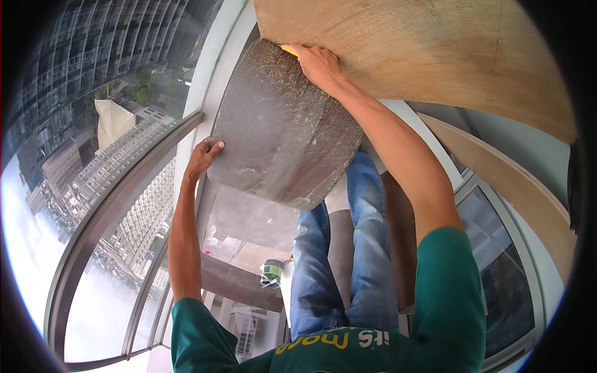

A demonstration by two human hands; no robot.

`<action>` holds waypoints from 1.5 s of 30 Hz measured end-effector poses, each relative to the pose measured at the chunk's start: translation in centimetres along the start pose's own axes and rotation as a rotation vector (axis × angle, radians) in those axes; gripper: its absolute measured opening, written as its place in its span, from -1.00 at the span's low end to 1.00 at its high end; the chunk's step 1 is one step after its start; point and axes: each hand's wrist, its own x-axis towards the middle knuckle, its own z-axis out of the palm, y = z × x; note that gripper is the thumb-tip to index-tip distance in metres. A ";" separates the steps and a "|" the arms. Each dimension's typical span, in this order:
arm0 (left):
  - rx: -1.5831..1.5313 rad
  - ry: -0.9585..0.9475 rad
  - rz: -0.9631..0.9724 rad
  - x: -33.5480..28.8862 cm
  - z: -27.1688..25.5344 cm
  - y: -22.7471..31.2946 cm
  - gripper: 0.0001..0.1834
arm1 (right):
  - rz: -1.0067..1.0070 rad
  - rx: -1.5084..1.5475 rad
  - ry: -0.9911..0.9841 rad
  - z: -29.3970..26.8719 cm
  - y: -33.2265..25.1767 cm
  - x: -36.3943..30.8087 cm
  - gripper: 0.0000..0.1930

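A dark brown-grey panel (280, 124) with pale, scratchy smears over its face is tilted up in front of me. My left hand (204, 158) grips its left edge, thumb on the face and the other fingers largely hidden behind. Up at the panel's far edge, my right hand (320, 65) is closed around a small yellow thing (290, 50). Only a flat sliver of it shows past my fingers, too little to tell its kind. Its tip lies against the panel's top corner, where a larger light-brown board (423, 50) meets it.
A metal railing (106, 205) with glass curves along my left, tall buildings beyond it. Behind the panel, a green bucket (272, 273) stands low beside my legs. A window frame (497, 248) and a curved wooden board (504, 165) are on the right.
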 end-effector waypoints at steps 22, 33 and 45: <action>-0.001 0.015 -0.088 1.0 -0.1 -5.9 -0.02 | 0.056 0.072 -0.130 -1.3 -2.0 0.6 -0.54; -0.035 -0.004 -0.114 0.6 -0.3 -5.5 -0.09 | 0.015 0.129 -0.057 1.6 -3.3 4.0 -0.57; 0.020 0.136 -0.055 -0.5 0.5 -4.4 -0.14 | -0.058 0.094 -0.091 0.1 -5.3 3.0 -0.53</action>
